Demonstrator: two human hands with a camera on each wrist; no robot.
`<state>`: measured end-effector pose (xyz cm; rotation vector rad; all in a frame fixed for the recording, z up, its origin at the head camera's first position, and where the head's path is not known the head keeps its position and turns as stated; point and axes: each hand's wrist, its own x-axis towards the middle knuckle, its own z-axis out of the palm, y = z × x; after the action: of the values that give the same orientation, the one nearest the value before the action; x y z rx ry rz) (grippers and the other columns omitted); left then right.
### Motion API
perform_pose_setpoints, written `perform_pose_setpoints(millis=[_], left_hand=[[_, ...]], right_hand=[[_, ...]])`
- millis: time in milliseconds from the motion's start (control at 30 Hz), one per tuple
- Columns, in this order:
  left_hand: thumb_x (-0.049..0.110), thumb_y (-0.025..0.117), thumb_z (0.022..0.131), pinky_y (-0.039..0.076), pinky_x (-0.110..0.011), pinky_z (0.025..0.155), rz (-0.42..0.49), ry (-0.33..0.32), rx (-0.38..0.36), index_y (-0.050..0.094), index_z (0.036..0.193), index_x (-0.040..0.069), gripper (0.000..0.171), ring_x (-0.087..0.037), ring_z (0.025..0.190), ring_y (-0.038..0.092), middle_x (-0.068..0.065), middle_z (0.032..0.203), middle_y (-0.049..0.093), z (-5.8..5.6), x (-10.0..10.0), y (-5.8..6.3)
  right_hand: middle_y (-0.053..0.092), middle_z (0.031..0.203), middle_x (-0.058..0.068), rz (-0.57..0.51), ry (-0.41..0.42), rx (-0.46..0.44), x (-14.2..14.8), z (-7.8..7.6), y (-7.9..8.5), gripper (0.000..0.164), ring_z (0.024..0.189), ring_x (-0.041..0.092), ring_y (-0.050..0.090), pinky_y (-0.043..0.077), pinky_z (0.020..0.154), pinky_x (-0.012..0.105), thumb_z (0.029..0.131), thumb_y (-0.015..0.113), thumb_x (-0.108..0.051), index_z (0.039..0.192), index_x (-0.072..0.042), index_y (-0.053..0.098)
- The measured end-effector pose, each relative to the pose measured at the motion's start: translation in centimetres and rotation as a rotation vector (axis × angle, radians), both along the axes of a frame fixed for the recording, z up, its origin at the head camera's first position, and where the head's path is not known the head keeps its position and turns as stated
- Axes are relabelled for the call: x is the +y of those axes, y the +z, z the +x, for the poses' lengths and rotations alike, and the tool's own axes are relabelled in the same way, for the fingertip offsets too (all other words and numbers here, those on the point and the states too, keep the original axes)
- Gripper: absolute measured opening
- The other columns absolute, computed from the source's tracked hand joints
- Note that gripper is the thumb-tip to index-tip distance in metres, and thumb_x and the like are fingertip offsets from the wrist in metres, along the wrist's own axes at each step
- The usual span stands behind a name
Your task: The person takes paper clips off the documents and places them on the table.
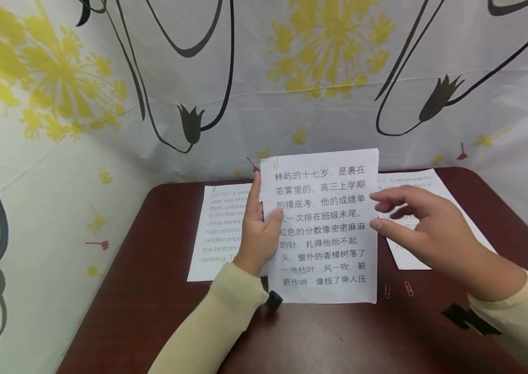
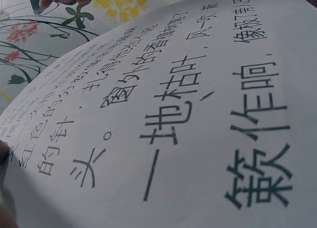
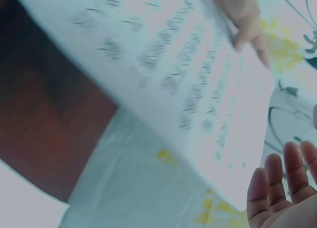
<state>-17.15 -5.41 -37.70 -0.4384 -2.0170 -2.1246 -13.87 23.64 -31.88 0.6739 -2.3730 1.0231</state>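
Note:
My left hand (image 1: pixel 259 234) holds a white sheet (image 1: pixel 325 293) printed with Chinese text upright above the table, its thumb over the front at the left edge and the other fingers mostly behind. A yellow paper clip (image 1: pixel 275 162) sits on the sheet's top left corner. Close to the right edge of the sheet is my right hand (image 1: pixel 425 223), thumb and fingers spread apart with nothing gripped between them. In the right wrist view its extended fingers (image 3: pixel 275 183) appear beside the sheet's corner. The left wrist view is mostly filled by the printed side.
Behind the held sheet, an English-printed page (image 1: pixel 205 244) lies on the left of the dark red table (image 1: pixel 142 311), a green clip (image 1: pixel 214 188) at its top. Another page (image 1: pixel 411 254) lies at right, partly covered. Two pink paper clips (image 1: pixel 408 289) lie nearer. Flower-patterned cloth (image 1: pixel 254 104) surrounds the table.

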Motion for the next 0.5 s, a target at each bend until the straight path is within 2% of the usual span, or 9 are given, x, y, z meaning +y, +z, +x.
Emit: perform_pose_setpoints(millis=[67, 233, 400, 500], left_hand=[[-0.003, 0.048, 0.106, 0.066, -0.038, 0.08, -0.008, 0.009, 0.001, 0.011, 0.163, 0.059, 0.092, -0.025, 0.099, 0.078, 0.0, 0.14, 0.066, 0.1, 0.0, 0.0], [-0.003, 0.047, 0.106, 0.066, -0.039, 0.081, 0.002, -0.009, 0.003, 0.01, 0.163, 0.059, 0.092, -0.026, 0.101, 0.078, -0.002, 0.141, 0.066, 0.0, 0.1, -0.1], [-0.003, 0.048, 0.106, 0.067, -0.039, 0.08, -0.016, 0.007, 0.013, 0.01, 0.164, 0.058, 0.092, -0.025, 0.099, 0.078, -0.002, 0.139, 0.067, 0.0, 0.0, 0.0], [-0.002, 0.048, 0.106, 0.067, -0.04, 0.079, -0.032, 0.015, 0.026, 0.01, 0.164, 0.058, 0.092, -0.025, 0.098, 0.079, -0.002, 0.137, 0.068, 0.0, 0.0, 0.0]], right_hand=[[0.074, 0.116, -0.006, 0.007, 0.024, 0.032, -0.9, -0.3, 0.7, 0.046, 0.098, -0.009, 0.062, 0.049, 0.085, 0.005, 0.077, 0.089, 0.003, 0.12, -0.008, 0.076], [0.077, 0.116, 0.001, 0.02, 0.052, 0.075, -2.6, -1.0, 2.0, 0.045, 0.102, -0.006, 0.063, 0.048, 0.089, 0.008, 0.077, 0.09, -0.001, 0.119, -0.01, 0.076], [0.077, 0.116, 0.004, 0.046, 0.087, 0.136, -4.1, -2.1, 3.0, 0.046, 0.099, 0.013, 0.067, 0.05, 0.088, 0.018, 0.075, 0.092, -0.003, 0.118, -0.007, 0.076], [0.078, 0.115, 0.006, 0.054, 0.11, 0.176, -4.9, -3.0, 3.6, 0.047, 0.101, 0.02, 0.069, 0.049, 0.091, 0.02, 0.074, 0.094, -0.004, 0.118, -0.004, 0.076]])
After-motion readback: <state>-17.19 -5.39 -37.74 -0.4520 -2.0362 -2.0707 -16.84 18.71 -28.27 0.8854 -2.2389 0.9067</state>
